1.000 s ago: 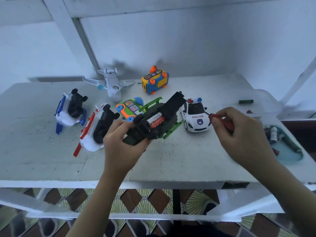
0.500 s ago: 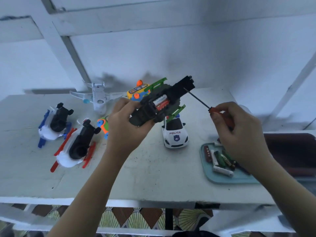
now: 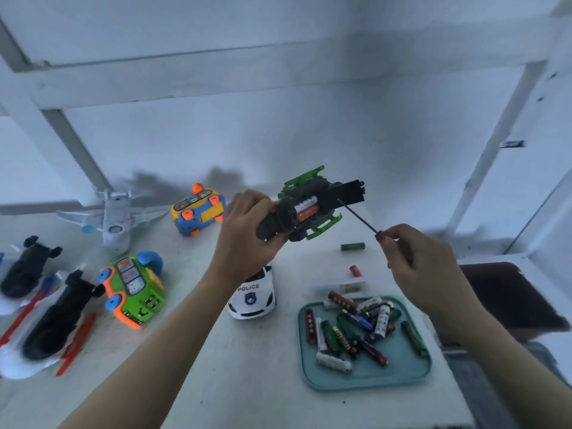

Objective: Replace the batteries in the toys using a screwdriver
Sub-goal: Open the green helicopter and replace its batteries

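My left hand (image 3: pixel 244 233) grips a dark green toy vehicle (image 3: pixel 312 209) held up above the table, underside toward me. Its battery bay lies uncovered, showing a white and a red battery. My right hand (image 3: pixel 421 267) pinches a red-handled screwdriver (image 3: pixel 356 216); the thin black shaft points up-left, its tip at the toy's black rear part. A teal tray (image 3: pixel 402 371) at the front right holds several loose batteries. A green battery (image 3: pixel 353 246) and a red battery (image 3: pixel 356 270) lie loose on the table beyond the tray.
On the white table (image 3: pixel 247 366) lie a police car (image 3: pixel 253 297), a green-orange bus (image 3: pixel 133 289), a yellow-blue bus (image 3: pixel 198 212), a white plane (image 3: pixel 114 221) and two black-and-white toys (image 3: pixel 52 320) at the left. A dark brown seat (image 3: pixel 507 298) is at the right.
The view has tilted, bringing the tray fully into sight. Both hands stay raised; the screwdriver tip has stayed at the toy's rear end.
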`<state>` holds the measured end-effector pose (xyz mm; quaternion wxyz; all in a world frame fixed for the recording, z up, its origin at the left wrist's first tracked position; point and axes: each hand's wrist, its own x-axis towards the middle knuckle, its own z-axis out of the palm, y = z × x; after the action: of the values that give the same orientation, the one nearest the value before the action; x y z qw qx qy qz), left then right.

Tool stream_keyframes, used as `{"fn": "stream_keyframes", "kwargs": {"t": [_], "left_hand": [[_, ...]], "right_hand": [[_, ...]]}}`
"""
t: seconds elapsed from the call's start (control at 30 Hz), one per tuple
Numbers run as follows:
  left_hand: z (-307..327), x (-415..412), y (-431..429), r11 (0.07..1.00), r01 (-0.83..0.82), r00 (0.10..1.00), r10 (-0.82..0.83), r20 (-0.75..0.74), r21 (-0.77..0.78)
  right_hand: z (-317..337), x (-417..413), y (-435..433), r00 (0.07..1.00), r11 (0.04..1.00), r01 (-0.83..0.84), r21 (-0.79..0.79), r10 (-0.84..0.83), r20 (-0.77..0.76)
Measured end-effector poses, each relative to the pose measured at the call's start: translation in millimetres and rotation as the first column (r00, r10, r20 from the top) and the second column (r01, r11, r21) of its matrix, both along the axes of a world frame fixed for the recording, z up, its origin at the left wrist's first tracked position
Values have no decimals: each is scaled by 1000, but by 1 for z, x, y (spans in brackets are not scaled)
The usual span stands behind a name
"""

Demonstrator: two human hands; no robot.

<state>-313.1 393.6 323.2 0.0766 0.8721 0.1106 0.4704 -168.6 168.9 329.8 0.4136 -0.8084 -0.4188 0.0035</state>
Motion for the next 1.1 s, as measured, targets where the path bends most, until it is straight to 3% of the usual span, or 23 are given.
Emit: {"fn": "stream_keyframes", "kwargs": {"t": [0.17,0.47,0.87,1.1], "left_hand": [[-11,26,3,998,27,998,-23,-63,57],[-23,46,7,992,98,989,-88,-121,76],[-29,54,1,983,161,984,-153,-96,88],[-33,50,1,983,156,986,-150,-69,98]], "right_hand": [[-11,20,-9,1000,996,-26,-85,25,-17],[-19,35,-8,1000,995,-16,-96,15,-6],[-31,42,-9,991,990,-104,-94,95,-99],[-31,40,-12,997,996,-42,-76,37,-68]]}}
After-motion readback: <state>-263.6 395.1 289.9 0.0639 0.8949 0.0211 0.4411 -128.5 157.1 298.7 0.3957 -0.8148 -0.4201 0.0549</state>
